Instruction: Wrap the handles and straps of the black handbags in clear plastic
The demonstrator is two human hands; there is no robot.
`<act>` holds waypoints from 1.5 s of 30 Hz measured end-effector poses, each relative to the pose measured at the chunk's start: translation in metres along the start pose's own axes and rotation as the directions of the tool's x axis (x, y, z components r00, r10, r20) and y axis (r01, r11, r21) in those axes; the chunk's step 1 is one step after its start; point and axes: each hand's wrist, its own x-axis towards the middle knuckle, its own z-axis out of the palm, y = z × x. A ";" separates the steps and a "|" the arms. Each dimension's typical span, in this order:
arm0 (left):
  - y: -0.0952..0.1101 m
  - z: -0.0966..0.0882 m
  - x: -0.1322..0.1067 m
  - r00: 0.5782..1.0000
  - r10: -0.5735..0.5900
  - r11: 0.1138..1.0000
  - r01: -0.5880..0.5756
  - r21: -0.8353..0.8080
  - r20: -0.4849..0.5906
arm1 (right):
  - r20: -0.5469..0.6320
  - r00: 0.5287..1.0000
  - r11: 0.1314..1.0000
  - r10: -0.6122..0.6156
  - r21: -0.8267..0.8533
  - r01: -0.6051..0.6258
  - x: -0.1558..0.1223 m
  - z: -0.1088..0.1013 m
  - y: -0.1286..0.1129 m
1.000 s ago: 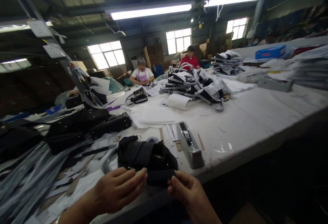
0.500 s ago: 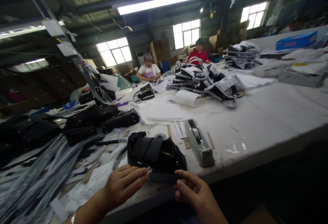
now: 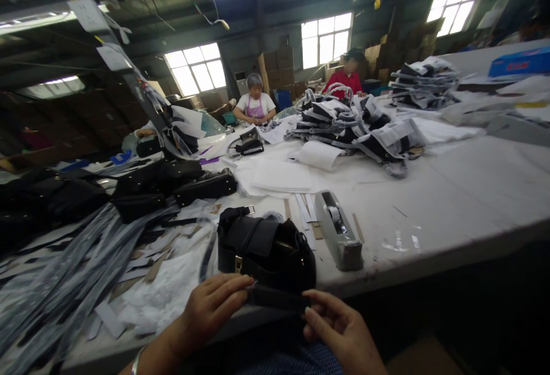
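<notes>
We pinch black strap [image 3: 277, 296] between left hand [image 3: 212, 309] and right hand [image 3: 339, 332]; long axis crosswise; black handbag [image 3: 264, 249] just beyond fingertips.

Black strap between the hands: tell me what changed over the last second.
Little. The left hand and right hand still pinch the black strap by its ends; they have drawn slightly apart, so it looks longer and thinner. Nothing taken up or let go. The black bag and tape dispenser lie unmoved on the table.
</notes>
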 end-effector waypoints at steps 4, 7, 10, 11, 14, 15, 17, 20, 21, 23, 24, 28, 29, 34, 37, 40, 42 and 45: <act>0.005 0.008 -0.003 0.975 -0.202 0.972 0.212 -0.105 0.095 | -0.017 1.000 1.000 0.001 0.016 -0.001 0.002 0.001 0.002; 0.006 0.006 0.007 0.863 -0.443 0.850 0.490 -0.192 0.241 | -0.023 1.000 1.000 -0.016 0.018 0.016 0.005 0.004 -0.002; 0.003 -0.005 0.023 0.723 -0.545 0.681 0.677 -0.279 0.425 | -0.017 0.999 0.999 -0.035 0.004 0.035 0.008 0.007 -0.008; 0.001 -0.010 0.028 0.696 -0.529 0.626 0.707 -0.330 0.486 | -0.014 0.999 0.999 -0.041 -0.001 0.041 0.009 0.007 -0.010; -0.005 -0.022 0.038 0.638 -0.421 0.485 0.759 -0.435 0.644 | -0.007 0.999 0.999 -0.049 -0.013 0.049 0.011 0.006 -0.014; -0.007 -0.024 0.039 0.612 -0.392 0.457 0.777 -0.432 0.687 | -0.006 0.999 0.999 -0.045 -0.015 0.044 0.011 0.005 -0.015; -0.010 -0.026 0.039 0.563 -0.369 0.433 0.808 -0.399 0.740 | 0.008 1.000 1.000 -0.019 -0.012 0.020 0.010 0.002 -0.014; -0.012 -0.022 0.037 0.554 -0.368 0.424 0.815 -0.395 0.747 | 0.041 0.998 0.998 0.049 0.024 -0.050 0.007 -0.003 -0.008; -0.013 -0.019 0.035 0.557 -0.364 0.418 0.814 -0.404 0.746 | 0.047 0.996 0.996 0.079 0.044 -0.081 0.006 -0.004 -0.004; -0.014 -0.014 0.029 0.558 -0.345 0.396 0.815 -0.422 0.754 | 0.056 0.988 0.985 0.145 0.090 -0.150 0.003 -0.008 0.004; -0.015 -0.011 0.025 0.560 -0.330 0.380 0.816 -0.436 0.760 | 0.060 0.982 0.976 0.181 0.112 -0.187 0.001 -0.010 0.008; -0.018 -0.001 0.009 0.567 -0.269 0.302 0.817 -0.491 0.779 | 0.074 0.954 0.943 0.290 0.146 -0.298 -0.005 -0.016 0.026; -0.018 0.001 0.006 0.562 -0.259 0.282 0.822 -0.495 0.786 | 0.070 0.950 0.939 0.305 0.147 -0.312 -0.007 -0.017 0.029; -0.017 0.006 -0.003 0.537 -0.206 0.145 0.844 -0.517 0.818 | 0.068 0.929 0.917 0.364 0.146 -0.371 -0.012 -0.016 0.032; -0.019 0.008 -0.007 0.534 -0.193 0.114 0.845 -0.522 0.823 | 0.079 0.921 0.912 0.381 0.132 -0.389 -0.015 -0.014 0.031; -0.022 0.007 -0.010 0.533 -0.181 0.103 0.846 -0.523 0.826 | 0.079 0.927 0.923 0.366 0.097 -0.372 -0.015 -0.014 0.035; -0.022 0.005 -0.012 0.541 -0.182 0.124 0.841 -0.526 0.821 | 0.077 0.936 0.935 0.343 0.071 -0.348 -0.014 -0.016 0.040; -0.019 0.000 -0.011 0.558 -0.240 0.231 0.828 -0.511 0.795 | 0.072 0.954 0.956 0.291 0.024 -0.293 -0.010 -0.020 0.045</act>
